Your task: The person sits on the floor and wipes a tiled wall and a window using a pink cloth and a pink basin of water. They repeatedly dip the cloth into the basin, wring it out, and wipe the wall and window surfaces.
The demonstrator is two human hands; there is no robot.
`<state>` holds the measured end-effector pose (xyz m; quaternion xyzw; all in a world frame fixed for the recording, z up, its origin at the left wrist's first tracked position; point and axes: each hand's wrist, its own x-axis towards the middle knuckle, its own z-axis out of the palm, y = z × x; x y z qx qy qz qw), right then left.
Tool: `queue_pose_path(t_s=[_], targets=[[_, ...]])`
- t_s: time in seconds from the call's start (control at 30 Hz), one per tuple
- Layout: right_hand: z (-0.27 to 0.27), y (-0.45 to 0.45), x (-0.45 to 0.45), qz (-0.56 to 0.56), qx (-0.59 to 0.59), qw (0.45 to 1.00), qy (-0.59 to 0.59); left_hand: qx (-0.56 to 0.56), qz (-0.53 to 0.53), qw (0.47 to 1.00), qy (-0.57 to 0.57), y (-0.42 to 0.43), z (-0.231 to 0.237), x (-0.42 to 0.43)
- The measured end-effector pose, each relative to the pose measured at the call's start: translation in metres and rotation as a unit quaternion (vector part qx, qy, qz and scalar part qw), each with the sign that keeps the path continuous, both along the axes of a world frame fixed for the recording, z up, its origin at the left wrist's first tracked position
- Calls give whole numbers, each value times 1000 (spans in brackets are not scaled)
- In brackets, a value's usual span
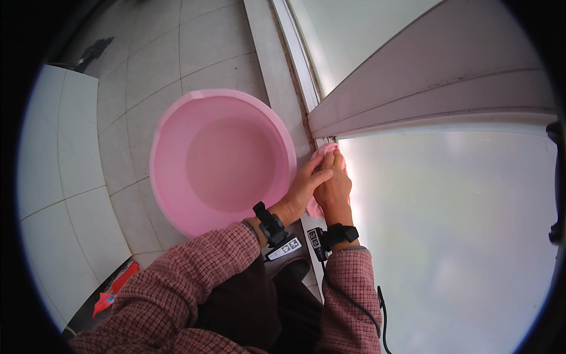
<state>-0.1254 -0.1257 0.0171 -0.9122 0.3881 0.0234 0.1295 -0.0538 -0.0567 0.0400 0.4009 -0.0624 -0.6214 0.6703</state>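
Note:
A pink cloth [315, 209] lies on the narrow sill track at the foot of a frosted glass panel [442, 221]. On top of the cloth, my right hand [335, 181] presses down with its fingers pointing toward the frame corner. My left hand [306, 188] reaches across from the left, its fingers touching the back of my right hand. Whether the left fingers also touch the cloth is hard to tell. Just left of both hands stands a large pink plastic basin [289, 155] with cloudy water [230, 163] in it.
A pale window or door frame post [424, 84] rises beyond my hands. Grey floor tiles [152, 66] surround the basin, with a white tiled wall [62, 177] at the left. Red packaging [117, 283] lies at lower left, and a dark object [93, 53] at upper left. My shoe [295, 267] is below.

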Motion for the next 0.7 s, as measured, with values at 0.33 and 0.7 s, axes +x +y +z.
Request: queue_pose_path(t_s=[0.33,0.7], targets=[[-2,-3,10,11,-3,999,-41,26,33,999,-16,-3,1,5],[4,-22,1,23,132,989,-55,63,49,995,52,1,-3,-7]])
